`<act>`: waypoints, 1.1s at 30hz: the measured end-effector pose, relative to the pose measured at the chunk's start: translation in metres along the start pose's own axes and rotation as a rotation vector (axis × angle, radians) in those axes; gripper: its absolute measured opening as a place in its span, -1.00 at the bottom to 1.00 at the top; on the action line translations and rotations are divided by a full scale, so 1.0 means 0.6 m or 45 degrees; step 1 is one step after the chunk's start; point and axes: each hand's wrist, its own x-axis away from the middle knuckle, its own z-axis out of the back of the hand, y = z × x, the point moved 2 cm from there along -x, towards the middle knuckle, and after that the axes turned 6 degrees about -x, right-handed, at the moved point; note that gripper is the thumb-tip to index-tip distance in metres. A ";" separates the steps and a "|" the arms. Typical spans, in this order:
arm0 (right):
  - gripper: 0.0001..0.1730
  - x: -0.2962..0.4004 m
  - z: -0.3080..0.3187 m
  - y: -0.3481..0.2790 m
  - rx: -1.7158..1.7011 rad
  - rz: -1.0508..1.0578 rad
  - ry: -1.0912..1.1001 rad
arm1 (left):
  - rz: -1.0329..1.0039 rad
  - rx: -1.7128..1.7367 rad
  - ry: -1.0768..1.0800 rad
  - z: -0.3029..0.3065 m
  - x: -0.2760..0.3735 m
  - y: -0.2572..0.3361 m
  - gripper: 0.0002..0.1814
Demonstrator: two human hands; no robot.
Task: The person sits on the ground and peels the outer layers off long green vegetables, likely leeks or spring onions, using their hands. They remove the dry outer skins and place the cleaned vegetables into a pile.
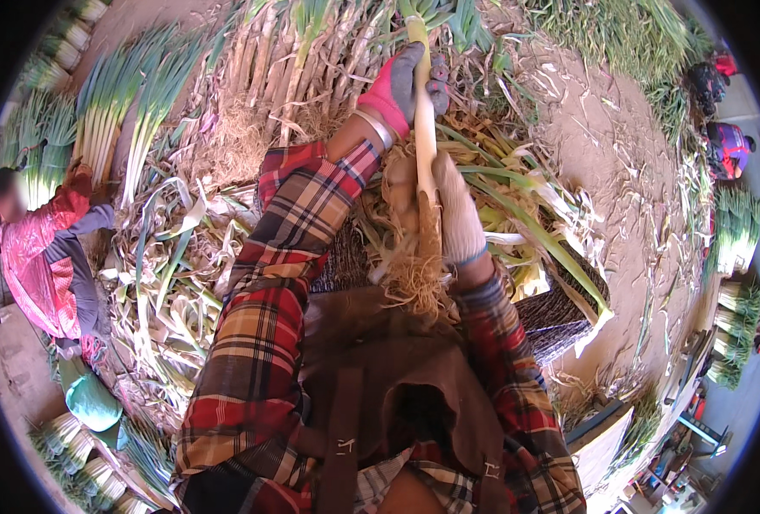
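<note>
A long Welsh onion (425, 115) stands roughly upright before me, its green leaves at the top and its stringy roots (422, 279) hanging over my brown apron (367, 340). My left hand (396, 90), in a pink and grey glove, grips the upper pale stalk. Lower down, my right hand (458, 209), in a whitish glove, holds the stalk; its fingers look blurred on the far side. Brown outer skin (429, 225) covers the stalk just above the roots, while the part between my hands is white.
Unpeeled onions (271, 77) lie ahead, roots towards me. Stripped leaves and skins (181, 276) cover the ground around my legs. Cleaned onions (107, 109) are laid at the left, near a person in a red jacket (39, 250). Bundled onions (736, 231) and other people (730, 148) are at the right.
</note>
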 end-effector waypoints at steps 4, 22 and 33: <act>-0.39 0.103 0.068 0.071 0.728 0.179 0.173 | -0.270 -0.194 0.110 -0.004 0.002 0.029 -0.68; -0.63 0.178 0.079 0.047 1.155 -0.066 0.312 | -0.795 -0.856 -0.084 0.058 0.244 0.510 -0.61; -0.57 -0.258 0.141 0.111 1.521 0.139 0.146 | -0.556 -0.492 1.933 0.689 0.749 0.265 -0.85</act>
